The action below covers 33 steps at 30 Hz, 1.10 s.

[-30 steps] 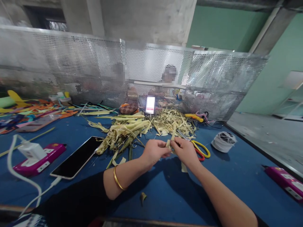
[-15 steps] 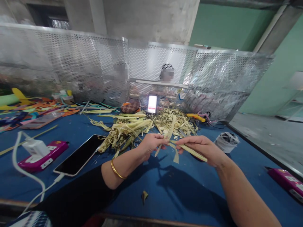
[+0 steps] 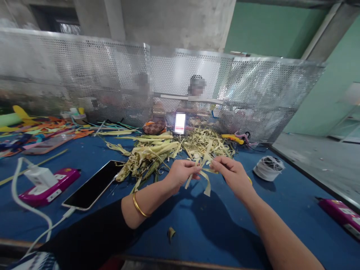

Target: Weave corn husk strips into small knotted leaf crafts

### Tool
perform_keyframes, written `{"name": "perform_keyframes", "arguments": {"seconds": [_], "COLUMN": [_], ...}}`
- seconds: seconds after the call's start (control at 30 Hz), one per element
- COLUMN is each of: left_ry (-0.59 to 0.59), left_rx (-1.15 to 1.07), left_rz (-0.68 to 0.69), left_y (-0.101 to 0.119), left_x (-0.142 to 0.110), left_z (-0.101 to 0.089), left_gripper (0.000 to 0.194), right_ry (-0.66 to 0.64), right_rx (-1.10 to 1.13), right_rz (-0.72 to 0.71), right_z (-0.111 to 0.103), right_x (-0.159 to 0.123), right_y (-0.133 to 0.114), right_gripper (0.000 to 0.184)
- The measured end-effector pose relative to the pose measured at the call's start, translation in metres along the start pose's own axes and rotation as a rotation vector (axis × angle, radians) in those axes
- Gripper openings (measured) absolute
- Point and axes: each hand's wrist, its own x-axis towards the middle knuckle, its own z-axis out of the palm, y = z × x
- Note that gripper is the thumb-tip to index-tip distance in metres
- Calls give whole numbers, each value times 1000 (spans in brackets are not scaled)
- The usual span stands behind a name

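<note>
My left hand [image 3: 182, 174] is closed in a pinch, thumb on top, where several pale yellow-green leaf strips [image 3: 207, 187] cross. One strip stands up from the crossing, and others hang below it. A gold bangle [image 3: 140, 205] circles my left wrist. To the right, my right hand [image 3: 234, 176] pinches the end of one of these strips between thumb and fingertips, a short way from my left hand. Its curled lower fingers are partly hidden. A bit of something yellow [image 3: 249, 180] shows behind that hand; I cannot tell what it is.
Heaps of leaf strips [image 3: 152, 153] and shredded fibre [image 3: 202, 138] lie beyond my hands. A charging phone [image 3: 94, 183] and a purple power strip [image 3: 50, 187] sit left. White twine [image 3: 269, 168] stands right. A perforated screen [image 3: 112, 82] closes the back, with people behind.
My right hand has turned and its fingers have curled in. The long strip that lay along its fingers no longer shows there. My left hand keeps its pinch in nearly the same place.
</note>
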Motion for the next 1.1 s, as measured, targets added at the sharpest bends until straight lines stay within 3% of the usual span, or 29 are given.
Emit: {"name": "perform_keyframes", "arguments": {"seconds": [0.13, 0.37, 0.47, 0.6, 0.77, 0.87, 0.97, 1.1], "left_ry": [34, 33, -6, -64, -74, -83, -151, -361], "left_rx": [98, 379, 517, 644, 903, 1025, 1046, 904], "left_rz": [74, 229, 275, 350, 514, 577, 577, 442], "left_y": [4, -1, -3, -1, 0, -1, 0, 1], "left_x": [-2, -5, -8, -11, -12, -12, -11, -10], "left_z": [1, 1, 1, 1, 1, 0, 1, 1], "left_gripper": [9, 13, 17, 20, 23, 20, 18, 15], "right_ry": [-69, -45, -15, 12, -43, 9, 65, 110], "right_rx": [-178, -320, -303, -213, -245, -237, -271, -306], "right_rz": [19, -30, 0, -16, 15, -38, -41, 18], "right_z": [0, 8, 13, 15, 14, 14, 14, 11], "right_x": [0, -1, -3, -5, -4, -4, -5, -5], "right_y": [4, 16, 16, 13, 14, 15, 13, 8], "right_gripper": [25, 24, 15, 29, 25, 23, 24, 28]}}
